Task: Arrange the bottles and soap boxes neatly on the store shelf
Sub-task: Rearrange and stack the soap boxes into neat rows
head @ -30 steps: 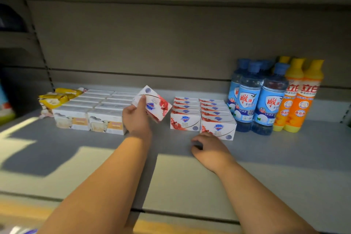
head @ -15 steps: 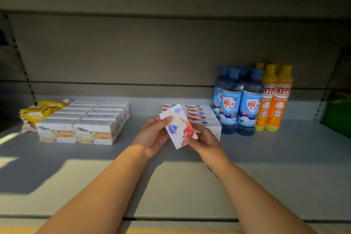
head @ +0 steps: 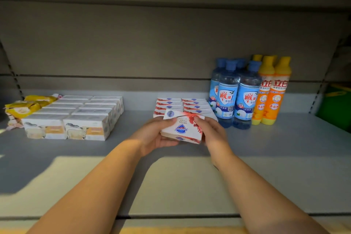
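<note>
Bottles (head: 247, 93) and white boxes (head: 76, 116) stand in rows; left hand (head: 152, 137) and right hand (head: 212, 133) together grip one red soap box (head: 182, 129), not yet placed on the shelf (head: 284, 138).

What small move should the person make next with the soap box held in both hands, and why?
Probably lower the soap box onto the shelf at the front of the matching red-and-white boxes and square it with them. The left hand and right hand both grip it in front of those rows, raised off the shelf, so it is not yet placed.
</note>
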Demonstrator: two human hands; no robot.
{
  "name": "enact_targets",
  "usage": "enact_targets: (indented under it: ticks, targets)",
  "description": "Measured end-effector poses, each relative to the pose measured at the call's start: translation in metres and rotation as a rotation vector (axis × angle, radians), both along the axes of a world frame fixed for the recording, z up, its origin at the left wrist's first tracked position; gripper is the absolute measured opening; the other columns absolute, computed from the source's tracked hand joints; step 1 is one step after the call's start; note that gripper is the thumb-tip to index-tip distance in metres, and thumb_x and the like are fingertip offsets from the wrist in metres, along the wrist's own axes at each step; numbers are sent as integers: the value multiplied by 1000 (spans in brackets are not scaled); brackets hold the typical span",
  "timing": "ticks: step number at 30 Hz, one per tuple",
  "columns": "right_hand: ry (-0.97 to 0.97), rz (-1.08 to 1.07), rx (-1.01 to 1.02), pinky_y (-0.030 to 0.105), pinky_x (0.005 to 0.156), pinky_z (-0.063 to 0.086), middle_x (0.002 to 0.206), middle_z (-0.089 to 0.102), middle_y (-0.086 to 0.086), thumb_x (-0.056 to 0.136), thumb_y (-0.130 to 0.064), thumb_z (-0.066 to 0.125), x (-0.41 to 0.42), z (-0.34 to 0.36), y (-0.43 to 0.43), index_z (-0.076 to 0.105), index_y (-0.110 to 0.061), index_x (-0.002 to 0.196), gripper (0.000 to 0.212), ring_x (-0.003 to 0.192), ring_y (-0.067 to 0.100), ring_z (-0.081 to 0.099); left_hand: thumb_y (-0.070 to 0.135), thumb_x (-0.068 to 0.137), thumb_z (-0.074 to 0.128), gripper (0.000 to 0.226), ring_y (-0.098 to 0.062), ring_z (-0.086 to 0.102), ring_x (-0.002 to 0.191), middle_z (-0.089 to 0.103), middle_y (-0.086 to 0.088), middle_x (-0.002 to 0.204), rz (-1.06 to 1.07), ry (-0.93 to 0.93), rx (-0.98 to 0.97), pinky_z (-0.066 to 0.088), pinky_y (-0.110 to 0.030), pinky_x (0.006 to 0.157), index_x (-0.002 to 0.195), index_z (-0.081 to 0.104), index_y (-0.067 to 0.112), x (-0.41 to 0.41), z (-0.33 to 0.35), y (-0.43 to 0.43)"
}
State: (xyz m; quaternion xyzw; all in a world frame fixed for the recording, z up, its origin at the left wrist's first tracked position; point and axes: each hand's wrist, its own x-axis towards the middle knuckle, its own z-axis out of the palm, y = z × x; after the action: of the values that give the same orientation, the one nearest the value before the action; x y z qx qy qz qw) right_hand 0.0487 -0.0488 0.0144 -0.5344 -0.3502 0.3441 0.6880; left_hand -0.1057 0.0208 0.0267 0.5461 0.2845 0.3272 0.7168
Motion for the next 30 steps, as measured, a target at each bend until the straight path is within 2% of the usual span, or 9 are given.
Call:
enact_targets:
  ticks: [3,8,11,13,19,23,26,27,30]
  targets:
    - [30,148,-39,32,71,57,99,71,2,77,-26,74,1,-4,2,64,-23,104,28,90,14,68,9,88,61,24,-22,71,89,71,-11,107,127,-30,108,59,-33,72,112,60,9,1,-1,2]
    - [-77,254,-40,21,56,52,88,71,-6,77,-14,75,-1,-9,-3,62,-22,98,26,71,5,67,20,83,65,38,-20,69,92,69,-11,113,107,-42,161,57,-34,81,120,58,10,-4,5,-1]
    - [-207,188,114,22,64,55,90,68,-10,72,2,76,2,-12,-2,59,-24,97,40,78,0,65,53,79,54,53,-21,67,101,68,-6,115,22,-34,59,55,-38,84,122,58,23,-6,7,0]
    - [-348,134,218,20,75,52,96,66,-6,68,7,77,0,-15,-1,59,-18,97,42,83,-3,61,60,86,44,53,-27,64,108,67,-7,118,20,-52,-68,52,-45,89,121,59,23,-8,7,4]
    - [-923,-83,521,26,95,43,113,57,4,68,14,69,-2,-19,4,63,-6,105,41,108,15,53,26,75,65,48,-23,70,93,68,-13,115,-86,-94,-169,59,-33,72,120,60,9,-9,7,-1]
    - [-555,43,267,15,82,49,116,58,-12,82,7,57,-8,-15,0,49,-45,111,60,100,-2,59,21,73,68,46,-20,71,88,71,-12,106,57,-192,-37,58,-32,67,115,60,6,-9,9,-1]
    - [1,225,0,27,56,56,94,68,7,98,-17,45,-7,-6,1,57,-24,109,18,67,13,69,17,70,69,43,-18,70,84,73,-9,97,161,-283,42,57,-30,65,111,58,9,-8,8,2]
    - [134,291,-67,30,52,56,87,69,9,99,-29,43,-7,-3,0,58,-16,106,21,60,19,69,16,70,69,41,-16,70,82,73,-7,94,177,-287,72,56,-29,63,108,58,10,-8,8,1]
    - [150,393,-76,30,52,56,80,72,4,94,-32,51,-6,-5,1,59,-19,97,15,60,21,69,9,73,66,33,-16,69,76,72,-6,90,170,-259,150,56,-28,62,104,58,12,-7,8,1]
